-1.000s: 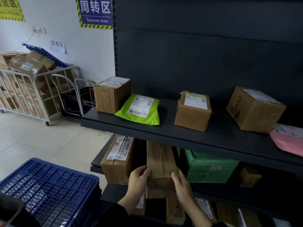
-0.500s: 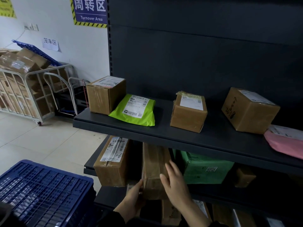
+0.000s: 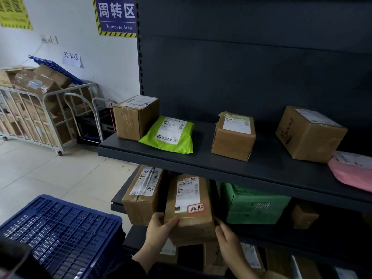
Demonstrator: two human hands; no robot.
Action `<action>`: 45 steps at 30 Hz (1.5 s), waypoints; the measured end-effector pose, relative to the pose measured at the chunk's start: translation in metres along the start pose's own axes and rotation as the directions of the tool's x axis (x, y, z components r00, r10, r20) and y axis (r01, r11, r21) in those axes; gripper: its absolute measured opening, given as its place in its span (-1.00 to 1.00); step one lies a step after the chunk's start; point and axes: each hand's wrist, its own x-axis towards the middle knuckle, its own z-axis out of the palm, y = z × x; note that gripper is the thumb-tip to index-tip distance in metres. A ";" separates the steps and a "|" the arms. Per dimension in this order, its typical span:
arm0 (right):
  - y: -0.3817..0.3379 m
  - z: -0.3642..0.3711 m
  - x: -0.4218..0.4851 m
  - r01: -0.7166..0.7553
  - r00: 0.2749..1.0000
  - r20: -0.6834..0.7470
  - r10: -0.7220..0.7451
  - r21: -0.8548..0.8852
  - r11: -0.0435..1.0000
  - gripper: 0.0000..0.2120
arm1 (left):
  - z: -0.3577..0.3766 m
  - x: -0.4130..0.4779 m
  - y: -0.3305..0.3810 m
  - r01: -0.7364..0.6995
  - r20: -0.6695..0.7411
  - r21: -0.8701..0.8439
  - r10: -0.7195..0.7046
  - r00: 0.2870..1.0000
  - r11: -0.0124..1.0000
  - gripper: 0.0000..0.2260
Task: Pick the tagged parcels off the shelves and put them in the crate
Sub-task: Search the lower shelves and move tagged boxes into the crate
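three dark shelves [image 3: 241,67] stand against a white wall [image 3: 90,73] on a pale tiled floor [image 3: 50,174]. a "turnover area" sign [image 3: 117,16] hangs at the top, a cage cart [image 3: 36,117] heaped with boxes stands by the wall, and a blue crate [image 3: 60,228] sits at lower left, near the shelves. the top shelf [image 3: 267,160] carries three brown boxes, a green mailer [image 3: 169,137] and a pink one [image 3: 352,174]. the parcel [image 3: 189,224] lies on the middle shelf [image 3: 117,206], between a brown box marked 1-6 [image 3: 141,208] and a green box [image 3: 255,204], with its near end jutting past the shelf edge. its long axis runs front to back, near end toward the person, labelled face up. it is a long brown taped carton with a white shipping label and a small red-edged handwritten tag [image 3: 195,208]. the left hand [image 3: 159,228] grasps its near left corner, thumb on top. the right hand [image 3: 227,240] presses its right side with fairly straight fingers.
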 end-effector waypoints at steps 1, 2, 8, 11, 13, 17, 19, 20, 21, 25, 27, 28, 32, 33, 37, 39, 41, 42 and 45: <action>0.001 0.000 -0.001 -0.034 0.999 0.008 0.034 0.044 0.998 -0.63 | 0.001 -0.001 0.000 -0.018 0.003 0.025 0.018 1.000 1.000 -0.67; 0.002 0.000 -0.002 -0.060 0.998 0.016 0.059 0.078 0.995 -0.63 | 0.003 -0.001 -0.001 -0.034 0.004 0.040 0.034 0.999 0.999 -0.69; 0.002 -0.007 -0.002 -0.171 0.985 0.055 0.162 0.272 0.947 -0.70 | 0.011 -0.002 -0.004 -0.053 0.046 0.057 0.051 0.998 0.997 -0.63; -0.002 -0.006 -0.005 -0.226 0.974 0.099 0.204 0.360 0.905 -0.83 | 0.014 -0.002 -0.007 -0.055 0.098 0.020 0.053 0.994 0.998 -0.57; -0.001 -0.005 -0.007 -0.218 0.976 0.103 0.193 0.381 0.898 -0.85 | 0.013 -0.004 -0.009 -0.043 0.118 -0.040 0.047 0.992 0.998 -0.59; 0.003 -0.005 -0.012 -0.228 0.974 0.101 0.205 0.437 0.870 -0.74 | 0.009 -0.002 -0.010 0.079 0.190 -0.207 -0.040 0.981 0.975 -0.66; 0.003 -0.005 -0.015 -0.228 0.974 0.103 0.204 0.457 0.860 -0.70 | 0.006 0.002 -0.012 0.137 0.223 -0.239 -0.083 0.971 0.961 -0.71; 0.004 -0.006 -0.015 -0.221 0.975 0.104 0.194 0.464 0.858 -0.69 | 0.005 0.004 -0.014 0.154 0.236 -0.245 -0.095 0.967 0.957 -0.72; 0.004 -0.007 -0.016 -0.210 0.978 0.106 0.181 0.465 0.860 -0.67 | 0.005 0.005 -0.015 0.163 0.248 -0.245 -0.101 0.964 0.956 -0.71; 0.000 -0.016 -0.015 -0.140 0.989 0.095 0.111 0.398 0.907 -0.64 | 0.006 0.005 -0.025 0.178 0.289 -0.259 -0.100 0.952 0.949 -0.34; -0.003 -0.022 -0.014 -0.114 0.992 0.089 0.086 0.381 0.917 -0.64 | 0.009 0.002 -0.026 0.147 0.311 -0.222 -0.073 0.948 0.964 -0.18; -0.004 -0.025 -0.014 -0.106 0.993 0.082 0.081 0.379 0.919 -0.63 | 0.010 0.000 -0.026 0.128 0.320 -0.206 -0.057 0.946 0.970 -0.15; 0.002 -0.027 -0.024 -0.109 0.994 0.071 0.087 0.424 0.899 -0.58 | 0.013 -0.011 -0.019 0.073 0.346 -0.197 0.000 0.938 0.978 -0.22; 0.004 -0.027 -0.028 -0.115 0.993 0.077 0.090 0.438 0.891 -0.59 | 0.013 -0.014 -0.018 0.069 0.352 -0.204 0.008 0.936 0.977 -0.24; 0.012 -0.027 -0.043 -0.123 0.991 0.109 0.082 0.455 0.882 -0.60 | 0.010 -0.028 -0.023 0.045 0.319 -0.231 0.032 0.947 0.972 -0.28; 0.012 -0.031 -0.048 -0.116 0.990 0.127 0.069 0.424 0.898 -0.59 | 0.011 -0.034 -0.025 0.035 0.273 -0.250 0.036 0.961 0.967 -0.34; 0.007 -0.038 -0.048 -0.103 0.988 0.142 0.054 0.364 0.926 -0.57 | 0.013 -0.038 -0.028 0.040 0.232 -0.294 0.031 0.972 0.955 -0.40; 0.005 -0.042 -0.045 -0.086 0.990 0.136 0.045 0.316 0.945 -0.57 | 0.015 -0.040 -0.029 0.047 0.216 -0.318 0.024 0.976 0.947 -0.44; -0.002 -0.055 -0.024 0.069 0.997 -0.042 -0.068 0.027 0.997 -0.56 | 0.016 -0.048 -0.031 0.050 0.180 -0.372 0.019 0.984 0.927 -0.56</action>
